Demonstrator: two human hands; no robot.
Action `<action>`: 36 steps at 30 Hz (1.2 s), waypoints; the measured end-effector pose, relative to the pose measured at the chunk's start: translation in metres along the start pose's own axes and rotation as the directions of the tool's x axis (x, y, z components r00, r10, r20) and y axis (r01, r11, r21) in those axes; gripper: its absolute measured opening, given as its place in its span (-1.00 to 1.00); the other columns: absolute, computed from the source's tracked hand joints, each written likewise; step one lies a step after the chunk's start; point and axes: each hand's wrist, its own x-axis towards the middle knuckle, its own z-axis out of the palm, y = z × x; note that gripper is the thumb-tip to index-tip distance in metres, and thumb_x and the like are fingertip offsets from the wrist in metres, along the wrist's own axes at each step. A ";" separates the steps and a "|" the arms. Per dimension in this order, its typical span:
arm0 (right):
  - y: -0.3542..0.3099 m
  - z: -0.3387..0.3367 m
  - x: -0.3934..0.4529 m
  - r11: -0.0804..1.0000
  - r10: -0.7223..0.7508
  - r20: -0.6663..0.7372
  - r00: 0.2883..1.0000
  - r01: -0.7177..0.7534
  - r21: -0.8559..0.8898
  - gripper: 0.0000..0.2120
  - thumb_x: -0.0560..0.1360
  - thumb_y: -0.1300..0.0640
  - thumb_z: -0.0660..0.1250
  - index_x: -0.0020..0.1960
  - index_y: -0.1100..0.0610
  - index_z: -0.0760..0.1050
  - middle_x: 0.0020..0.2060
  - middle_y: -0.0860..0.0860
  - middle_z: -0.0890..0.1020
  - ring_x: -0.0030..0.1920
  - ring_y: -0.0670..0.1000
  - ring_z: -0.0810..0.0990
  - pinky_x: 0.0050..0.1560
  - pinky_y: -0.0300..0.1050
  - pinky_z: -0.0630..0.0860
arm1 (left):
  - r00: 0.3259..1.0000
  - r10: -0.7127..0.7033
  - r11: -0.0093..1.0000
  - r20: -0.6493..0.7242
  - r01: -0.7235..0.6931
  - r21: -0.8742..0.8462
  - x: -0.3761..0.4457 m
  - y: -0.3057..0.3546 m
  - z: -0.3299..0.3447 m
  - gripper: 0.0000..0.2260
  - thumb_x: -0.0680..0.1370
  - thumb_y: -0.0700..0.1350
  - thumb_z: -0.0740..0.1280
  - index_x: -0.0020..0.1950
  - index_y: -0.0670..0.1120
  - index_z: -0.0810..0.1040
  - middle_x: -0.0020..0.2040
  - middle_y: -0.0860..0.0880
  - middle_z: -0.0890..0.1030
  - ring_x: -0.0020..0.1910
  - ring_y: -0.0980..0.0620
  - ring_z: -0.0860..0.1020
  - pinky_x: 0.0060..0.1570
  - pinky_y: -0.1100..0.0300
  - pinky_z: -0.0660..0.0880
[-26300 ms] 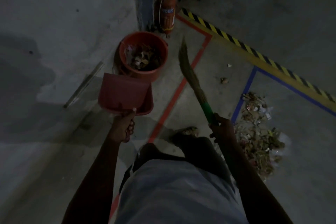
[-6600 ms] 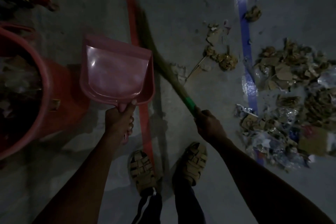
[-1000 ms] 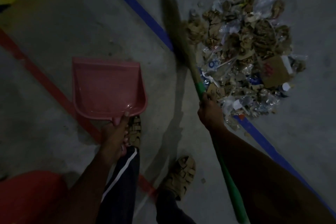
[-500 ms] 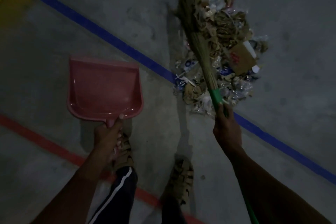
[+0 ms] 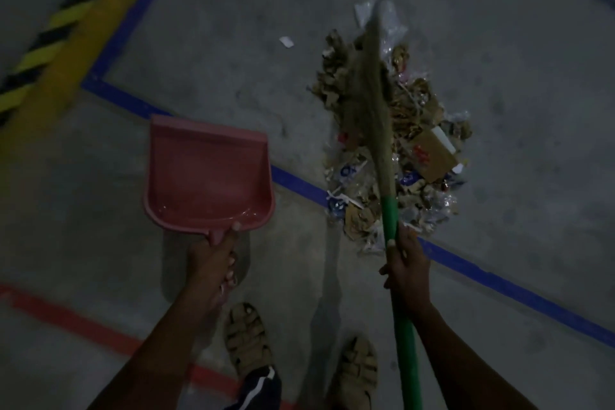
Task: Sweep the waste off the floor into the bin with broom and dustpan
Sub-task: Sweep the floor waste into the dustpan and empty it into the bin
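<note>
Single head-worn view: looks steeply down from standing height onto floor (image 5: 216, 43), own forearms and feet at bottom edge

Pink dustpan (image 5: 208, 176) is hanging empty above the floor, mouth pointing away, its short handle nearest the person. Broom (image 5: 382, 150) with the green handle and straw-coloured bristles is lying across the waste pile (image 5: 412, 150), a heap of torn cardboard, paper and clear plastic straddling the blue floor line
</note>
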 end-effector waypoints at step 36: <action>-0.153 0.109 0.203 0.961 0.147 0.026 0.989 -0.136 -0.241 -0.78 0.52 0.19 0.14 0.09 0.25 0.46 -0.21 0.18 0.53 -0.35 0.17 0.57 -0.49 -0.05 0.50 | 0.980 0.072 0.936 0.187 -0.131 0.328 0.147 0.161 0.070 -0.65 0.54 0.10 0.46 -0.22 -0.11 0.47 -0.44 -0.11 0.41 -0.57 0.01 0.34 -0.52 0.24 0.32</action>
